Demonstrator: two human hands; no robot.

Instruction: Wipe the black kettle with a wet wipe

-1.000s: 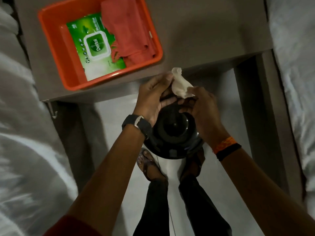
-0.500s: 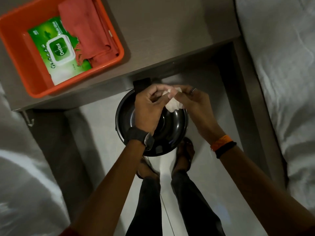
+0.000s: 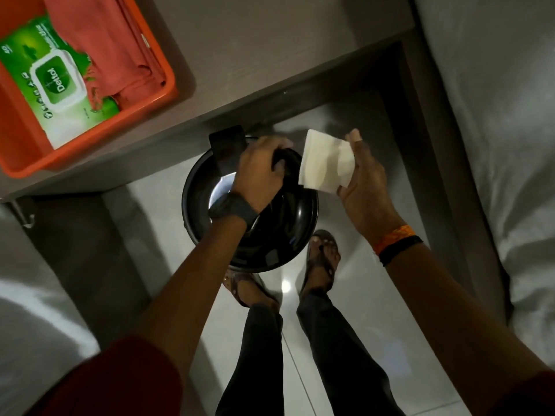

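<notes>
Holding the black kettle [image 3: 288,223] by its top above the floor, just near of the bench [image 3: 270,55], the left hand [image 3: 258,175] grips firmly. The right hand [image 3: 365,178] pinches an opened wet wipe [image 3: 326,163] just beside it, apparently not touching. Wiping seems hardly begun; the whole body looks left to do.

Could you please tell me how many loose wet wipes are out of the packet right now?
1: the wet wipe in the right hand; others may be hidden.
</notes>
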